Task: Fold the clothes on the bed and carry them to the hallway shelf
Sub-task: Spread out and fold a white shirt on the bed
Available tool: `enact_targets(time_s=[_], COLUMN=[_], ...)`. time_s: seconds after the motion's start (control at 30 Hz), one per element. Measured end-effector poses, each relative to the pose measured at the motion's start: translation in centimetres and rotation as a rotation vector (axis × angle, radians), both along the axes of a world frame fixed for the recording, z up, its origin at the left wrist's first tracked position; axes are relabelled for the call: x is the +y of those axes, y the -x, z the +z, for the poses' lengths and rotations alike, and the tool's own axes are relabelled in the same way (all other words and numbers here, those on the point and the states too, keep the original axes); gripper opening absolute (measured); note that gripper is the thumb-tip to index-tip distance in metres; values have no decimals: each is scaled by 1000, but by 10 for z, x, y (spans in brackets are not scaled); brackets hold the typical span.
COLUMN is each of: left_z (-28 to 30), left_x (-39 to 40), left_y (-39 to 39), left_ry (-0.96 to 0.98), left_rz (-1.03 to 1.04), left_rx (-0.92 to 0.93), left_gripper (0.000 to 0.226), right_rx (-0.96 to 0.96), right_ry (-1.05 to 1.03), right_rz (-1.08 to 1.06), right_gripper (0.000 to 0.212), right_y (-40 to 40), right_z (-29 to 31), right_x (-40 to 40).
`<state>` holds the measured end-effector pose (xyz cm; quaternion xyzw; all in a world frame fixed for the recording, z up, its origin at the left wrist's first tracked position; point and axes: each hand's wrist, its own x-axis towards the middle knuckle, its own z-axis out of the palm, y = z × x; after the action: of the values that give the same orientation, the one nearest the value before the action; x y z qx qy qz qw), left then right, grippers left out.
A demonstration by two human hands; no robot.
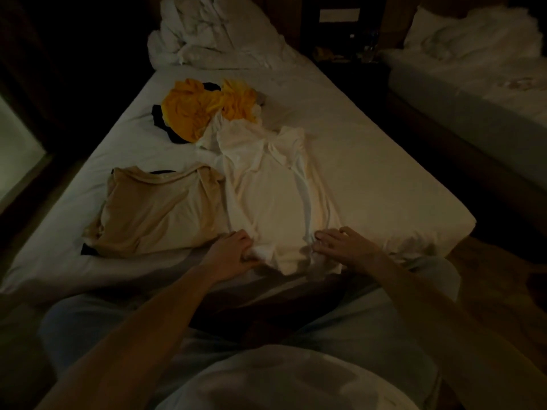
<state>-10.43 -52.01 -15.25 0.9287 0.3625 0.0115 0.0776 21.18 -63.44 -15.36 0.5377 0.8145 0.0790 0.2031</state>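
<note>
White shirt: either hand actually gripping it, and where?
Left hand grips the white shirt at its near hem, left corner. Right hand lies on the hem's right corner, fingers spread; whether it pinches cloth cannot be told.

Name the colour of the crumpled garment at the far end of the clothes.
Bright yellow-orange garment, with dark cloth beneath; head view.

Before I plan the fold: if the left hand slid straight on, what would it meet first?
Probably more of the white shirt whose hem the left hand grips; depth is unclear.
</note>
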Motion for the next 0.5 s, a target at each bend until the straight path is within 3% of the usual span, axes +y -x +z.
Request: enact_targets(time_s=[0.07, 0.13, 0.23, 0.33, 0.5], left_z=[-3, -6, -7, -4, -1], left_x=[2, 3, 6, 5, 4], left_y=[-2, -6, -6, -4, 0], left_ry=[-32, -54, -46, 9, 63], left_rz=[-11, 8, 24, 69, 130], left_rx=[21, -21, -62, -125, -278], left_gripper=[44, 33, 33, 35, 30], right_rx=[-9, 14, 19, 66, 189], right_ry=[-12, -42, -68, -200, -218], right_rz=[8, 23, 51, 122, -26], right_gripper=[114, 103, 88, 48, 40], right_y=[-2, 0, 0, 4, 10], right_z=[-2, -2, -2, -5, -10], right_x=[0, 3, 8, 13, 27])
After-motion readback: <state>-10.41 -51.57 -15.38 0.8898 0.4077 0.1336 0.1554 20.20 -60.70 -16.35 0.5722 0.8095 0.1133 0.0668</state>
